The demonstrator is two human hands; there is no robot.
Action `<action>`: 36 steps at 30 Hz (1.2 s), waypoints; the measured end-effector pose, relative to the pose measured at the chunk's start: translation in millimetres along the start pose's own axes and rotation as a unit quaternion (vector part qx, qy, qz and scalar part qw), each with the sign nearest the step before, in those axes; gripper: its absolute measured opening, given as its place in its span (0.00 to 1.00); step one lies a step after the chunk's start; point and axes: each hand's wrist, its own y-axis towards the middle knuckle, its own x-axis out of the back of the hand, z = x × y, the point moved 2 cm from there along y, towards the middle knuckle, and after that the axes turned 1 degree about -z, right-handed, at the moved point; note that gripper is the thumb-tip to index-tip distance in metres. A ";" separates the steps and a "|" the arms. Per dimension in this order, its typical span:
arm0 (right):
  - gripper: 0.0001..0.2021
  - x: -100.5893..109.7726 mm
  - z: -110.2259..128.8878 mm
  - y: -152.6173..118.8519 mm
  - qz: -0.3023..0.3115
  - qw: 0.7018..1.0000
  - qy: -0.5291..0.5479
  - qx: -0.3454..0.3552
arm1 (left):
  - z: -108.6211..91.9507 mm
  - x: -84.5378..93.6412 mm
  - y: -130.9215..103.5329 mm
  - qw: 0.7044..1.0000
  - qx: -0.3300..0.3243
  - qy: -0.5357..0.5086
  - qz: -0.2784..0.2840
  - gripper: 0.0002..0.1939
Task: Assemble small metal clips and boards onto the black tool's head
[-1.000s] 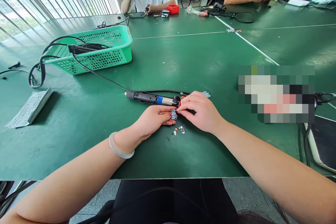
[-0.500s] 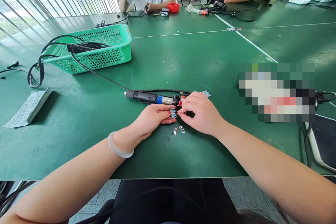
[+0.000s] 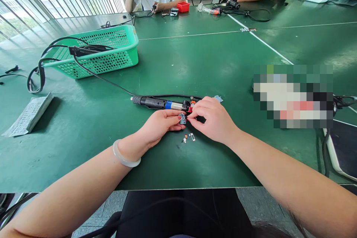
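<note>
My left hand [image 3: 156, 126] pinches a small grey-blue plate with cut-outs [image 3: 182, 118] between thumb and fingers, just above the table. At the plate's right edge, the thumb and finger of my right hand [image 3: 213, 119] are pressed together; whatever they hold, if anything, is too small to make out. Behind both hands lies a black corded tool with a blue band and a metal barrel [image 3: 150, 102], its right end partly covered by my right hand. Several tiny parts [image 3: 192, 137] lie on the table just below my fingers. Another grey-blue piece [image 3: 218, 98] shows beyond my right hand.
A green basket [image 3: 122, 59] with black cables stands at the back left. A folded paper packet [image 3: 30, 113] lies at the left. On the right are a blurred-out object [image 3: 292, 96] and a dark, pale-edged item [image 3: 343, 148]. Two people sit across the green table [image 3: 195, 63].
The whole view has shifted slightly. Both hands stay together at the small plate, with almost no movement of the fingers visible.
</note>
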 end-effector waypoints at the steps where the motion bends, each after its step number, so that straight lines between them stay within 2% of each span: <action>1: 0.06 0.1 -0.1 0.1 -0.002 1.000 0.002 0.001 | -0.5 -0.2 -0.4 1.000 0.000 0.002 -0.001 0.10; 11: 0.06 -0.3 0.6 -0.3 -0.013 1.000 0.004 0.003 | -1.5 -1.1 -1.0 1.000 0.001 -0.009 -0.002 0.10; 19: 0.07 -1.4 2.5 0.2 -0.017 1.000 0.005 -0.023 | 2.3 3.1 1.6 0.999 -0.012 -0.025 0.032 0.08; 28: 0.08 -1.9 4.2 -0.9 -0.022 0.999 -0.040 0.004 | 2.2 1.7 1.5 0.999 -0.016 -0.018 0.031 0.07; 36: 0.09 -0.8 6.6 -1.2 -0.021 0.997 -0.064 0.030 | 1.5 0.6 1.7 1.000 -0.019 0.002 0.007 0.05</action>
